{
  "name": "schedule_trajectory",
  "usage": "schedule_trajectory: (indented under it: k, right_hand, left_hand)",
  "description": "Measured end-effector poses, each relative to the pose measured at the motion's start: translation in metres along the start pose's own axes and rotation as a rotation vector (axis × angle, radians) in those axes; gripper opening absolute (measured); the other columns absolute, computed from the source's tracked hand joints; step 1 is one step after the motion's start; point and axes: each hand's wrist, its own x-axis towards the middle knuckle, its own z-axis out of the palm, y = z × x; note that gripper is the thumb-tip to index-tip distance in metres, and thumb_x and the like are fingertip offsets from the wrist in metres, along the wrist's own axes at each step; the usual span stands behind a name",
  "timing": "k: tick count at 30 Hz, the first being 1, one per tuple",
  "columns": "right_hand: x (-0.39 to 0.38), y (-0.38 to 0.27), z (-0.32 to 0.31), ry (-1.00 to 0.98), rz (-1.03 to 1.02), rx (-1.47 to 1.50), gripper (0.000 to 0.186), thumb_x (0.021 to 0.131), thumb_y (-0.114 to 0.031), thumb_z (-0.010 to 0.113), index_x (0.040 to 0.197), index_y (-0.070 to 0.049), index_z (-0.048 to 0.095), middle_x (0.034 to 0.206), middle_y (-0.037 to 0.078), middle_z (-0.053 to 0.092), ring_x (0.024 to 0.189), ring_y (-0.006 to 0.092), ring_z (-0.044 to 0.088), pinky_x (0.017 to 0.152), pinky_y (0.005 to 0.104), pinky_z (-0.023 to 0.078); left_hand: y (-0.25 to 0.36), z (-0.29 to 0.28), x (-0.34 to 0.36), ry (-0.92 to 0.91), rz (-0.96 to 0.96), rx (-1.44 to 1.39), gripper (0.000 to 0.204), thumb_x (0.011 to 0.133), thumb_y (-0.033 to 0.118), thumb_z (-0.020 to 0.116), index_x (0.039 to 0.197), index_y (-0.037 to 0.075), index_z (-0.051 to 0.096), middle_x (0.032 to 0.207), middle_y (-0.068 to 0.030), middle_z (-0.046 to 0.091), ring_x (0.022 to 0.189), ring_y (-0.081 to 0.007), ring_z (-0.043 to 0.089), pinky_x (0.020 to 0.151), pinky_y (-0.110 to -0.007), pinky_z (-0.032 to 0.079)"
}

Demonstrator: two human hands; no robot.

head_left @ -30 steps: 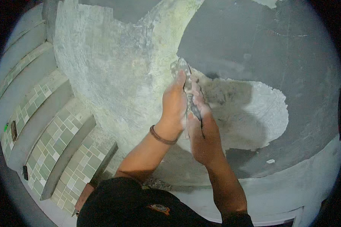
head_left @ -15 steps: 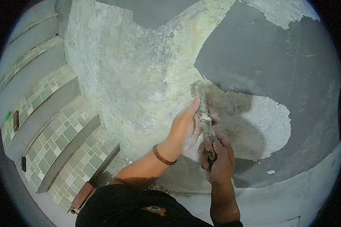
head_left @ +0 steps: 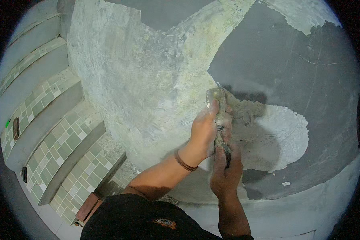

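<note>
So I've got both hands on a grimy grey flat-bladed metal scraper (head_left: 216, 95), held up in front of the patchy whitish and dark-grey plaster surface (head_left: 148, 84). My left hand (head_left: 205, 134) is pinching the blade end, thumb on top; my right hand (head_left: 226, 170) is wrapped round the handle. Looks like I'm wiping the blade, imo; next move calls for a steady handle grip. Can't spot any containers.

Dim light; soft shadow across wall (head_left: 148, 72); steps (head_left: 42, 154) curve near black rim.
</note>
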Motion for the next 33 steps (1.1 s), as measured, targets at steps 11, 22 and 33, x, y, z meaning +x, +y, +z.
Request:
schedule_trajectory:
  k: [11,22,33]
  right_hand:
    - [0.004,-0.009,-0.004,-0.059,0.075,-0.034,0.034,0.101,-0.019,0.055,0.127,0.001,0.050,0.097,0.027,0.067,0.081,0.0430,0.070,0.070,0.0494,0.054]
    - [0.010,-0.016,-0.003,-0.013,-0.044,-0.027,0.033,0.104,-0.020,0.050,0.122,0.008,0.054,0.104,0.023,0.068,0.092,0.0287,0.068,0.083,0.0396,0.052]
    - [0.017,-0.022,-0.003,-0.037,0.115,-0.017,0.029,0.104,-0.018,0.051,0.115,0.008,0.057,0.096,0.021,0.069,0.083,0.0260,0.066,0.076,0.0388,0.052]
  left_hand:
    - [0.000,0.000,0.004,0.032,-0.004,0.034,0.049,0.102,0.053,0.054,0.106,0.004,0.060,0.069,-0.0030,0.056,0.051,-0.0145,0.051,0.046,-0.028,0.041]
    - [0.004,0.001,0.007,0.004,0.037,-0.039,0.050,0.103,0.054,0.052,0.108,0.004,0.058,0.067,-0.0029,0.055,0.051,-0.0146,0.051,0.045,-0.030,0.041]
    - [0.011,0.001,0.007,0.027,0.003,-0.019,0.044,0.104,0.047,0.055,0.109,0.005,0.061,0.070,-0.0010,0.056,0.054,-0.0132,0.053,0.046,-0.029,0.043]
